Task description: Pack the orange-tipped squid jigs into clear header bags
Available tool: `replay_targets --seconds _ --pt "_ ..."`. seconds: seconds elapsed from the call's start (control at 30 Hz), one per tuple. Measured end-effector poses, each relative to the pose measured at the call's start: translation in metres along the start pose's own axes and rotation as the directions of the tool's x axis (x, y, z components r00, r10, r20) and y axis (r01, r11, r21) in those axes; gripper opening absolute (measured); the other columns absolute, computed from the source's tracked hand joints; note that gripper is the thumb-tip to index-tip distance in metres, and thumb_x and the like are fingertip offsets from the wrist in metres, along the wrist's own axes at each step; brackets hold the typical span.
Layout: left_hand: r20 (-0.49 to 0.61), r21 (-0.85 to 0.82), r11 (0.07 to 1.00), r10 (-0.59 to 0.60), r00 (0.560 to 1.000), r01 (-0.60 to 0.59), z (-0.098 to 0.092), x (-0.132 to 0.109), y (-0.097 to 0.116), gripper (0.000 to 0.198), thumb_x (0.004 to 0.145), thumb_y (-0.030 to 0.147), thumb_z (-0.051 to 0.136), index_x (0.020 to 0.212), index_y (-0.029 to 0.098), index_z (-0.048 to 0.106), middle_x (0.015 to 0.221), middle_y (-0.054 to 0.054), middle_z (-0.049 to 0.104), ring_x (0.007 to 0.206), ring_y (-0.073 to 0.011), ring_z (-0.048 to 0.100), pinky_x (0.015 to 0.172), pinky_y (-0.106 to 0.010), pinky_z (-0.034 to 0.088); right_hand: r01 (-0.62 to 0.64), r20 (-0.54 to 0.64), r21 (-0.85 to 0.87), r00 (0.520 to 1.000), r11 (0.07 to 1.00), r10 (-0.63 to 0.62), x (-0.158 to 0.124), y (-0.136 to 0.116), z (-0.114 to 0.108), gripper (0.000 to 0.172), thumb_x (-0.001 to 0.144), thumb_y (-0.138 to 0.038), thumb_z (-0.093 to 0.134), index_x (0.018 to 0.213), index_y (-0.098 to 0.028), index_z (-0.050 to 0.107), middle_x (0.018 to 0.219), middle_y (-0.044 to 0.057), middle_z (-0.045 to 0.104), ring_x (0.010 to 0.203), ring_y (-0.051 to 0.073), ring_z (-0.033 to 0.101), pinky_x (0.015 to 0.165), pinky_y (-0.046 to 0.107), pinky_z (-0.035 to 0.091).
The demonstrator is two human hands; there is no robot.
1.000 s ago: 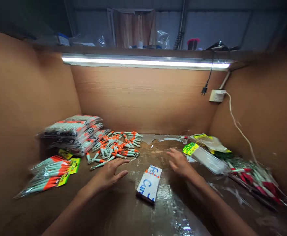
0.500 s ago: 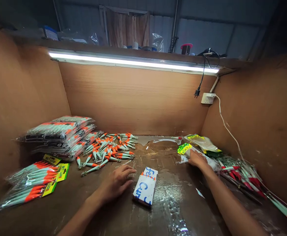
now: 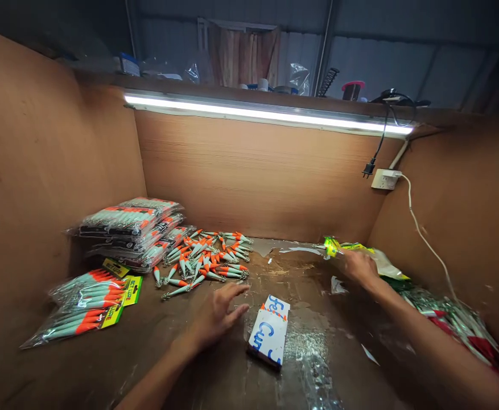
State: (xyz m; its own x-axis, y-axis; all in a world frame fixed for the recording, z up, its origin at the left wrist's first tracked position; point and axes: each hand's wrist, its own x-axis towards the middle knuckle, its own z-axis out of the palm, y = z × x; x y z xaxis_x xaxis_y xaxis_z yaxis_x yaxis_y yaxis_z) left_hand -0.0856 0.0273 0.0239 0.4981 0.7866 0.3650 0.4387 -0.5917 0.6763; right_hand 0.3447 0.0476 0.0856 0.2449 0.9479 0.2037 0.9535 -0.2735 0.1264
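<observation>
My left hand point(image 3: 219, 310) is above the table, thumb and fingers apart and nothing in it. Just right of it lies a small white block point(image 3: 268, 336) with blue handwriting and an orange-marked edge. Over at the right, my right hand point(image 3: 360, 267) is closed on a plastic bag with a yellow-green header card point(image 3: 331, 247); most of the bag is hidden behind the hand. Beside that hand lie more header-card bags point(image 3: 383, 263). Left of centre spreads a pile of loose orange-and-pale-green squid lures point(image 3: 206, 256).
Packed bags of lures point(image 3: 125, 225) are stacked at the left, with carded lure bags point(image 3: 91, 304) in front. Red-and-silver lures point(image 3: 458, 319) lie along the right wall. A black plug point(image 3: 368, 168) hangs near the wall socket point(image 3: 384, 179). Clear tape point(image 3: 313, 364) sticks to the tabletop.
My right hand has lifted the header-card bag off the table, and a scrap shows where it lay. My left hand's fingers have spread wider. The camera view has turned left.
</observation>
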Motion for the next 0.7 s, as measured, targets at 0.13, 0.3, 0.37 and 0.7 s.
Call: replay_targets --seconds 0.13,0.3,0.37,0.7 --pt "0.208 -0.636 0.661 -0.35 0.913 0.399 -0.017 0.002 0.02 0.073 0.09 0.07 0.041 0.143 0.021 0.041 0.115 -0.014 0.068 0.1 -0.0267 0.069 0.084 -0.043 0.055 0.273 -0.11 0.054 0.958 0.961 -0.266 -0.048 -0.091 -0.034 0.026 0.095 -0.015 0.043 0.108 -0.02 0.066 0.101 0.012 0.072 0.096 0.026 0.068 0.081 0.032 0.047" --pt "0.234 -0.844 0.35 -0.442 0.866 0.407 -0.054 -0.033 0.029 0.063 0.08 0.064 0.063 0.116 0.012 0.061 0.099 -0.013 0.073 0.089 -0.0278 0.071 0.081 -0.039 0.056 0.849 -0.423 0.055 0.497 0.526 -0.758 -0.137 -0.24 -0.039 0.018 0.095 -0.014 0.049 0.112 -0.017 0.057 0.096 0.01 0.07 0.082 0.02 0.066 0.068 0.027 0.049" --pt "0.152 -0.795 0.424 -0.554 0.818 0.435 -0.065 -0.057 0.02 0.058 0.066 0.052 0.082 0.103 0.01 0.065 0.086 -0.011 0.073 0.076 -0.0261 0.07 0.073 -0.035 0.055 0.884 -0.458 0.02 0.423 0.466 -0.782 -0.157 -0.28 -0.032 0.015 0.095 -0.015 0.051 0.109 -0.016 0.055 0.094 0.009 0.07 0.081 0.02 0.066 0.064 0.028 0.05" --pt "-0.09 -0.418 0.779 -0.548 0.831 0.468 -0.112 -0.133 -0.05 0.073 0.065 0.044 0.079 0.128 0.014 0.056 0.102 -0.009 0.071 0.088 -0.0257 0.065 0.073 -0.03 0.051 0.836 -0.463 0.386 0.541 0.389 -0.702 -0.161 -0.168 -0.006 0.027 0.097 -0.015 0.047 0.114 -0.024 0.066 0.098 0.006 0.076 0.086 0.02 0.071 0.076 0.029 0.055"
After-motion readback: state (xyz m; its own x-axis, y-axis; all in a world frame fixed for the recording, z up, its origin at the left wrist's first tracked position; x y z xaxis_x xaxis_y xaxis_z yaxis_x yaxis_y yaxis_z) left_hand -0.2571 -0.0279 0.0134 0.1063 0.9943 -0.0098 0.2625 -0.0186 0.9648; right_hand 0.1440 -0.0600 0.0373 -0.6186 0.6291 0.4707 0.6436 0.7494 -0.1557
